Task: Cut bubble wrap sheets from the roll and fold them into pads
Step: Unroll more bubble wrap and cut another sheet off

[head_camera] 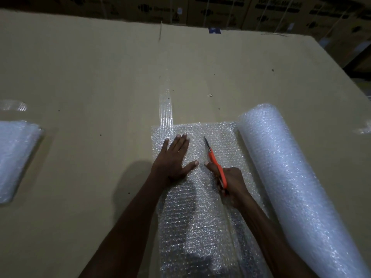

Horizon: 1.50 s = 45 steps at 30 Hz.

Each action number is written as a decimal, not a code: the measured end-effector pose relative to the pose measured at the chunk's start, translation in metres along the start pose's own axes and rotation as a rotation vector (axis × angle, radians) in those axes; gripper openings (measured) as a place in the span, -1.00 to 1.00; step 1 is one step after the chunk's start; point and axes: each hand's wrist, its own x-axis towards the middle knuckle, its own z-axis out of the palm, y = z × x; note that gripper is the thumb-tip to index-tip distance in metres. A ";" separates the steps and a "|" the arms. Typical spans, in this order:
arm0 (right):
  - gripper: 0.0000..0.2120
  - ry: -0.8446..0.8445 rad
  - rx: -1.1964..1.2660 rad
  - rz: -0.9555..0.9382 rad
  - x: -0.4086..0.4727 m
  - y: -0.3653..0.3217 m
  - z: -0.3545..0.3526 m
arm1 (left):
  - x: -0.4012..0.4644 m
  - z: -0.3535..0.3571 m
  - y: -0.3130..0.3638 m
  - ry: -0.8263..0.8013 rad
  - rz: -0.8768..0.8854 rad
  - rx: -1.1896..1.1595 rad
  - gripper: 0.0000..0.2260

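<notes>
Clear bubble wrap roll (pixel 285 177): a thick cylinder lying on its side at the right of the brown cardboard tabletop (pixel 90 77), running from mid-frame toward the near right corner.

Unrolled clear bubble wrap sheet (pixel 200 217): spread flat on the tabletop just left of the roll and joined to it along its right edge; its far edge lies square across the cardboard and its near end runs out of the bottom of the view.

Left hand (pixel 175 157): laid palm-down on the far left part of the sheet, fingers (pixel 180 141) straight and close together, thumb spread toward the right, pressing the sheet and grasping nothing.

Right hand (pixel 230 183): resting on the sheet just right of the left hand, fingers curled through and round the handles of the scissors, thumb tip pointing toward the left thumb, the two nearly touching.

Orange-handled scissors with grey metal blades (pixel 214 161): gripped by the right hand, blades closed or nearly so, tip pointing away from the person, lying over the middle of the sheet.

Folded clear bubble wrap pad (pixel 16 157): on the tabletop at the far left edge of the view, well apart from the sheet.

Strip of clear tape (pixel 166 109): stuck along the cardboard seam, reaching the sheet's far edge.

Brown printed cardboard boxes (pixel 220 9): stacked in a row beyond the tabletop's far edge, dim.
</notes>
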 end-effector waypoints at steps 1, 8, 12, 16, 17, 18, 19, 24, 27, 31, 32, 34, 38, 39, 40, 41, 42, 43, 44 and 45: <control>-0.53 -0.004 -0.001 -0.002 0.002 0.000 0.000 | 0.000 0.000 0.000 0.005 0.001 -0.002 -0.20; -0.53 -0.034 -0.054 -0.017 0.008 -0.005 -0.002 | 0.000 -0.001 0.000 -0.008 0.000 -0.003 -0.19; -0.53 -0.038 -0.061 -0.008 0.012 -0.012 0.000 | 0.000 -0.001 0.000 0.000 0.001 -0.004 -0.18; -0.54 -0.052 -0.073 0.008 0.012 -0.011 -0.002 | 0.008 -0.005 -0.001 0.100 0.029 -0.044 -0.16; -0.54 -0.058 -0.075 0.015 0.012 -0.012 -0.002 | 0.014 -0.008 -0.001 0.132 0.043 -0.042 -0.19; -0.54 -0.064 -0.080 0.017 0.012 -0.013 -0.003 | 0.019 -0.012 -0.001 0.142 0.052 -0.028 -0.22; -0.54 -0.071 -0.086 0.013 0.012 -0.013 -0.004 | 0.024 -0.015 -0.002 0.149 0.058 -0.011 -0.25; -0.53 -0.075 -0.081 0.000 0.015 -0.016 -0.004 | 0.029 -0.007 -0.012 0.073 0.014 0.002 -0.18; -0.52 -0.060 -0.081 -0.010 0.023 -0.020 0.003 | 0.025 -0.002 -0.012 0.059 -0.005 0.001 -0.17; -0.52 -0.061 -0.077 -0.031 0.029 -0.017 0.005 | 0.024 -0.004 -0.013 0.046 -0.012 0.000 -0.16; -0.52 -0.070 -0.073 -0.033 0.029 -0.016 0.005 | 0.024 -0.004 -0.013 0.045 -0.012 0.003 -0.16; -0.52 -0.069 -0.079 -0.029 0.029 -0.016 0.005 | 0.024 -0.003 -0.013 0.050 -0.007 0.008 -0.15; -0.54 -0.051 -0.094 -0.032 0.034 -0.024 0.010 | 0.024 -0.004 -0.012 0.049 -0.003 0.019 -0.15; -0.54 -0.056 -0.092 -0.037 0.035 -0.025 0.010 | 0.024 -0.004 -0.013 0.047 -0.002 0.019 -0.15; -0.54 -0.057 -0.083 -0.038 0.035 -0.024 0.010 | 0.024 -0.004 -0.013 0.048 -0.003 0.018 -0.16; -0.54 -0.058 -0.072 -0.034 0.035 -0.023 0.010 | 0.024 -0.004 -0.013 0.046 -0.005 0.018 -0.16; -0.55 -0.056 -0.069 -0.029 0.035 -0.022 0.010 | 0.024 -0.004 -0.013 0.040 -0.007 0.021 -0.16; -0.55 -0.054 -0.073 -0.025 0.034 -0.023 0.010 | 0.024 -0.004 -0.013 0.034 -0.008 0.023 -0.15; -0.54 -0.049 -0.081 -0.022 0.035 -0.024 0.011 | 0.024 -0.003 -0.013 0.029 -0.007 0.022 -0.15; -0.54 -0.040 -0.088 -0.020 0.036 -0.025 0.013 | 0.024 -0.003 -0.013 0.029 -0.005 0.018 -0.15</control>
